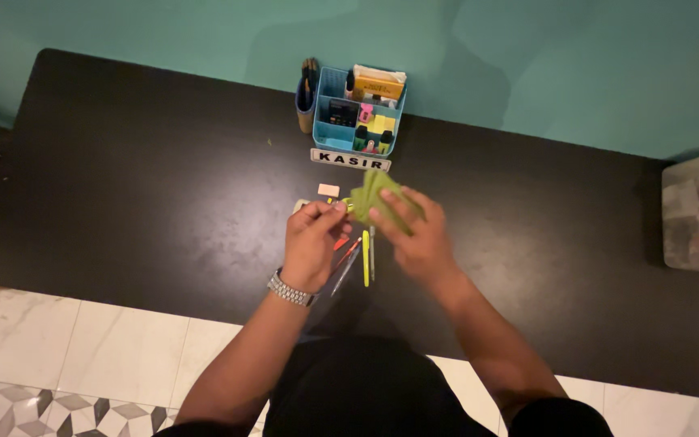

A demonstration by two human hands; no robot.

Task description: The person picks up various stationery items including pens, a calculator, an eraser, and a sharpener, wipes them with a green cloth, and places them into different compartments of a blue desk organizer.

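Black table (147,202) against a teal wall (527,57); pale, perhaps marble, tiled floor (66,356).

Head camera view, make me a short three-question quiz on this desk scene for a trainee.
1. True or false: the right hand holds a green cloth.
2. Which wrist wears the metal watch? A) left B) right C) neither
3. Fill in: the blue organiser stands on the black ____ , at its far edge.

Key:
1. True. The cloth is folded up in that hand's fingers.
2. A. The left hand pinches something small that cannot be made out, above the pens lying on the table.
3. Table.
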